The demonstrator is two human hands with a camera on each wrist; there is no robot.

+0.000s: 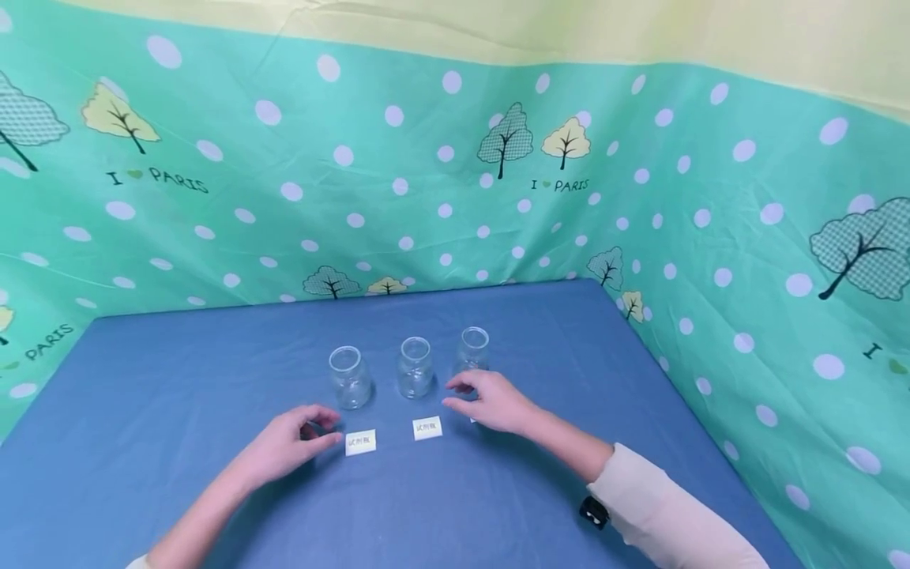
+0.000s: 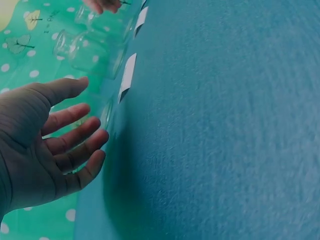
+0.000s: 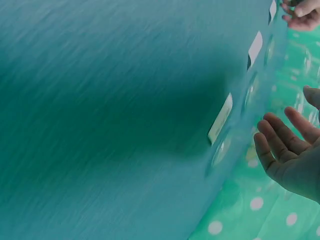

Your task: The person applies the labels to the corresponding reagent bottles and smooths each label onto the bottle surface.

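A blue cloth (image 1: 178,442) covers the table, backed by a green tree-print curtain (image 1: 284,174). Three glass jars (image 1: 415,367) stand in a row mid-table, two white labels (image 1: 360,442) just before them. The left hand (image 1: 287,446) and right hand (image 1: 494,403) hover nearby, fingers relaxed, holding nothing.

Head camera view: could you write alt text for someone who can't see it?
Two bare hands hover over a blue tablecloth: the left hand beside a small white label, the right hand near a second label. Behind them three empty glass jars stand in a row, before a green polka-dot backdrop.
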